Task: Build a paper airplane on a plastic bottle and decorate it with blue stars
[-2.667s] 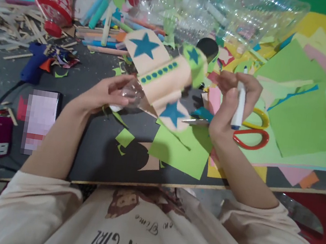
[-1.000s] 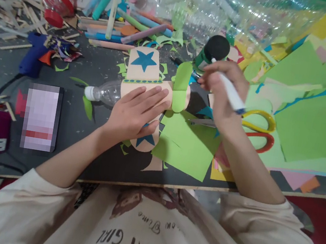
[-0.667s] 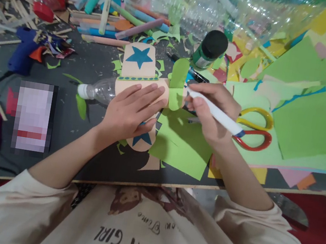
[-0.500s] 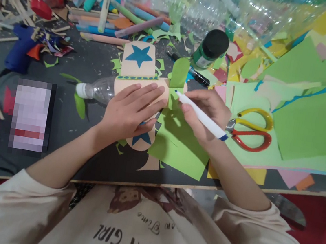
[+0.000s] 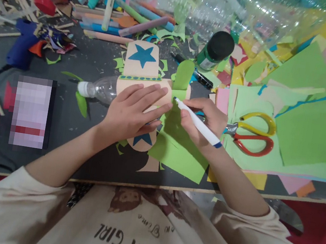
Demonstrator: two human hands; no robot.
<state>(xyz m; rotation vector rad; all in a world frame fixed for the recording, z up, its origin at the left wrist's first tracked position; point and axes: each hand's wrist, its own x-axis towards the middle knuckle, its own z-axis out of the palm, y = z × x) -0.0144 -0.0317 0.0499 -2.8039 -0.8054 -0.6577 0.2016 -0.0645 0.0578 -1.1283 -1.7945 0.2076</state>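
A clear plastic bottle with a white cap lies on its side, cap to the left. Cream paper wraps its body, and paper wings with blue stars stick out on both sides. My left hand spans the wrapped body, fingers over the top and thumb at the near side, holding it. A green paper tail piece stands near the bottle's right end. In my right hand is a white marker, its blue tip at the green band beside my left fingertips.
Yellow-and-red-handled scissors lie on green sheets at the right. A green jar with a black lid and a black pen sit behind the bottle. Markers, scraps and clear bottles crowd the back; a blue glue gun is left.
The marker tip has shifted slightly down along the green band, with my right hand. My left hand stays on the bottle. The whole view has moved a little.
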